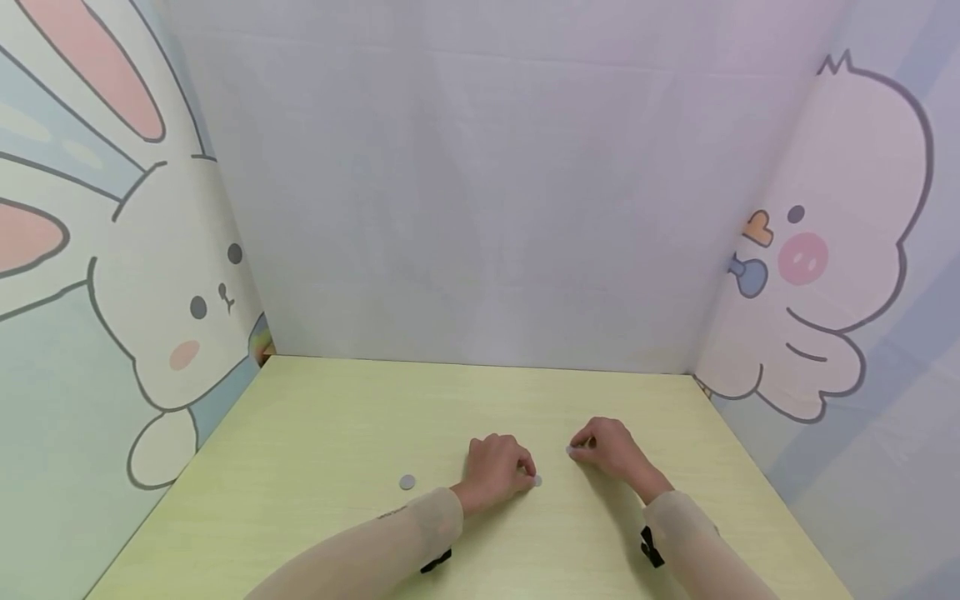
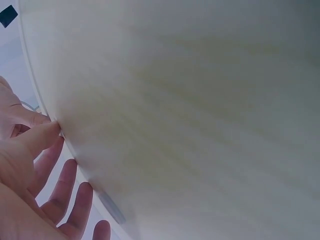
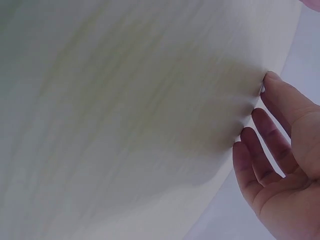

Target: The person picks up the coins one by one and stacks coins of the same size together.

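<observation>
Three small, flat, grey coin-like discs are on the table. My left hand is low over the tabletop, its thumb and index finger pinching one grey disc. To the right and slightly farther back, my right hand pinches another grey disc between thumb and index finger. The third grey disc lies flat, left of my left hand and apart from it. In the left wrist view, its thin edge shows beyond the fingertips. Fingers largely hide the disc in the right wrist view.
The pale yellow-green table reaches back to a plain whitish curtain. Printed cloth walls stand at both sides, with a rabbit on the left and a chick on the right. Black straps hang under the sleeves.
</observation>
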The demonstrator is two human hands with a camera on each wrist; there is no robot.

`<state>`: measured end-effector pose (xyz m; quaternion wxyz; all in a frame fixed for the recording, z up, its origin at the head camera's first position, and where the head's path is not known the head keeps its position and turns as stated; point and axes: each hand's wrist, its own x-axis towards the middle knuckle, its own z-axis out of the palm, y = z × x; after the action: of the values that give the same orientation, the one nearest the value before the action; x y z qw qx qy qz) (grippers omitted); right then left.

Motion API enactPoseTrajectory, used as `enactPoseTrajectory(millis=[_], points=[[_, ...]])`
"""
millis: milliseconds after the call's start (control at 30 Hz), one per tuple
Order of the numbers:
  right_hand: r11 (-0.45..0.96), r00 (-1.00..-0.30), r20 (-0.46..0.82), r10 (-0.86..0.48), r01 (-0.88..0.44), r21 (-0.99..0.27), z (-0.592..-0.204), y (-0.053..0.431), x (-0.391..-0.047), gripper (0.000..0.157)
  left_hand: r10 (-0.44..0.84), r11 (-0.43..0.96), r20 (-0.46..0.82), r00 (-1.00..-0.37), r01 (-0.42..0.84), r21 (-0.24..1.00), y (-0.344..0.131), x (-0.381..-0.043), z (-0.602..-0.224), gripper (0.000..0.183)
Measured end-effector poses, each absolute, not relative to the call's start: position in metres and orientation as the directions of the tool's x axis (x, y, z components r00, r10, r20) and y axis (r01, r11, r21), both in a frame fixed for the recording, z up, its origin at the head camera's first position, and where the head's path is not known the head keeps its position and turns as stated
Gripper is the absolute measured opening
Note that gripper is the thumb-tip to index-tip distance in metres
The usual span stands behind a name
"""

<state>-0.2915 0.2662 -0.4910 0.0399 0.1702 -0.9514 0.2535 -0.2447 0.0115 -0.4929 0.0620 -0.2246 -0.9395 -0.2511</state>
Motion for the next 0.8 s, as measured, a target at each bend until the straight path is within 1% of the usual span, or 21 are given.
enactPoseTrajectory(millis=[233,567,800], points=[[0.813,-0.938,0.160,-0.307,-0.346,-0.469,-0.491,0.265,-0.293,0.005,0.382,0.766,0.260,-0.887,0.461,0.448,0.011,-0.246,-0.499,0.012],[0.815,-0.923,0.178,-0.340,-0.384,-0.433,-0.493,0.265,-0.294,0.006,0.385,0.759,0.249,-0.888,0.459,0.462,0.012,-0.245,-0.500,0.012],[0.803,-0.904,0.201,-0.377,-0.427,-0.416,-0.494,0.268,-0.293,0.008,0.387,0.745,0.275,-0.880,0.474,0.469,0.012,-0.250,-0.505,0.013]])
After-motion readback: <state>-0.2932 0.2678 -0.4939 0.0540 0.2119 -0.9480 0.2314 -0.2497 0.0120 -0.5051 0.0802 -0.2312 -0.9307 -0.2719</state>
